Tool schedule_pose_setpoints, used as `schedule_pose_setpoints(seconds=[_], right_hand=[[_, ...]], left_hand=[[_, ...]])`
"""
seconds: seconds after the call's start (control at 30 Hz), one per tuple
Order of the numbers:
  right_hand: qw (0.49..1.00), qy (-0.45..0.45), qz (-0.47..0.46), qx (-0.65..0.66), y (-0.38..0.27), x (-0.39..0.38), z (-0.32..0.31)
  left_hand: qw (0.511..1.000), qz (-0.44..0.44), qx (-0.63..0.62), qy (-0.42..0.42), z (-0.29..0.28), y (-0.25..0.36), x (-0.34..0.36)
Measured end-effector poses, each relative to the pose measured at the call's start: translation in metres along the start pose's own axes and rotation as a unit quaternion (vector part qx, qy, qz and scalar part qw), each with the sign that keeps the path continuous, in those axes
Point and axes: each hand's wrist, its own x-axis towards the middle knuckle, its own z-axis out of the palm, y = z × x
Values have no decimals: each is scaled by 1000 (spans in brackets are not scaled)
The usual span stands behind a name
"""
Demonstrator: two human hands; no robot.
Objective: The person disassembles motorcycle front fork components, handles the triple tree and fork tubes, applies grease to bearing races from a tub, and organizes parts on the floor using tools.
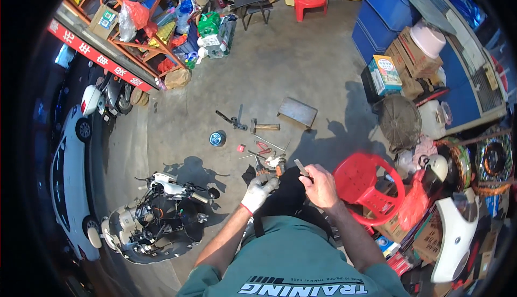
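My left hand (pixel 259 192), in a white work glove, is closed around a small rusty orange-brown piece (pixel 279 171), too small to name. My right hand (pixel 318 184), bare, grips a flat grey metal bar (pixel 300 165) that points up and forward. On the floor just beyond my hands lie a hammer (pixel 266 127), a dark metal tool (pixel 235 123), red-handled pliers (pixel 262 147), a small red item (pixel 240 148), thin rods and a crumpled white glove (pixel 276 161). A round blue-lidded tin (pixel 217 139) stands left of them, and a low metal stool (pixel 298 112) stands farther forward.
A partly stripped scooter (pixel 152 219) stands left, a white car (pixel 75 178) beyond it. A red plastic chair (pixel 362 181) is beside me on the right, with boxes, blue bins (pixel 379 14) and bags beyond. An orange shelf rack (pixel 145 49) holds clutter at upper left.
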Motion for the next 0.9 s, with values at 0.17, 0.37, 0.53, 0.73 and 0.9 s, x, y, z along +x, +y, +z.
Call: schedule_pose_setpoints(seconds=[0.17,0.37,0.53,0.73,0.9], right_hand=[[996,-69,18,47,34,70,-8],[989,-56,30,135,108,191,-2],[970,-200,84,110,130,333,-16],[983,-133,68,104,171,484,-27],[960,-198,115,164,152,588,6]], left_hand=[[999,35,-10,26,8,8,82],[993,67,93,38,1,42,214],[997,16,-49,63,-32,78,295],[946,-87,-269,161,-105,153,322],[807,-44,-533,250,-163,142,342]])
